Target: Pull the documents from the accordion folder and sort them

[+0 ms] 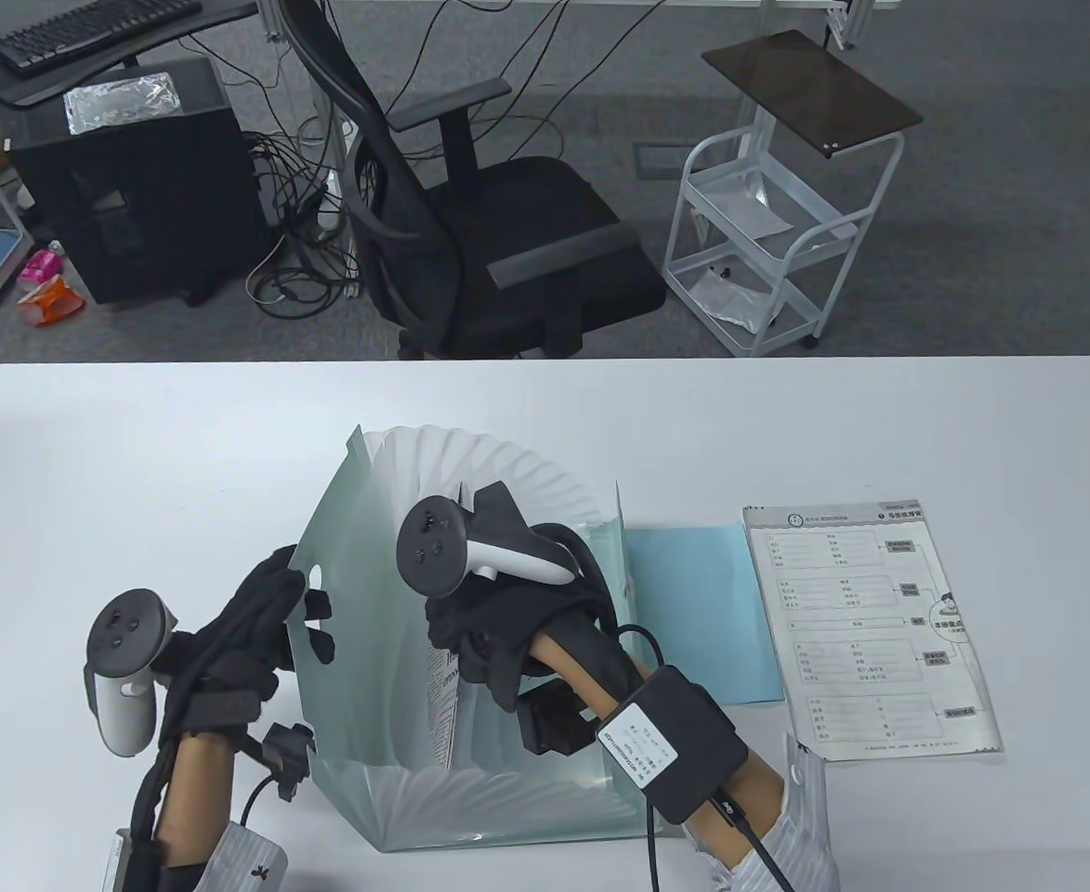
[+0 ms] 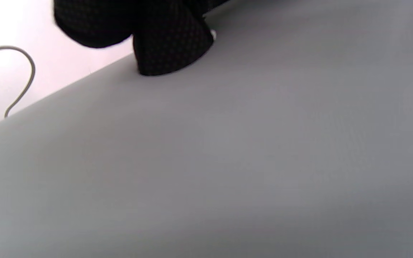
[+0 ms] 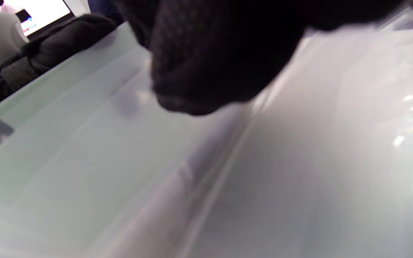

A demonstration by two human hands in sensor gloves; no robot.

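Nearest the lens, the pale green translucent plastic accordion folder (image 1: 433, 650) stands fanned open at the white table's (image 1: 136, 446) near edge, middle. Left to right: the left hand (image 1: 247, 632) grips the folder's left cover, fingers clamped over its edge. The right hand (image 1: 498, 623) reaches down among the pockets, by a printed sheet (image 1: 444, 692) standing inside; whether its fingers pinch that sheet cannot be told. Sorting appears partly done: a light blue paper sheet (image 1: 702, 613) lies flat just right of the folder, and a white printed form with boxed diagrams (image 1: 865, 632) lies beside it, toward the right edge. At least the standing sheet remains to be drawn. Close pleats crowd the right hand. Beyond the far edge: a black office chair (image 1: 498, 214) and a white wire cart (image 1: 768, 232).
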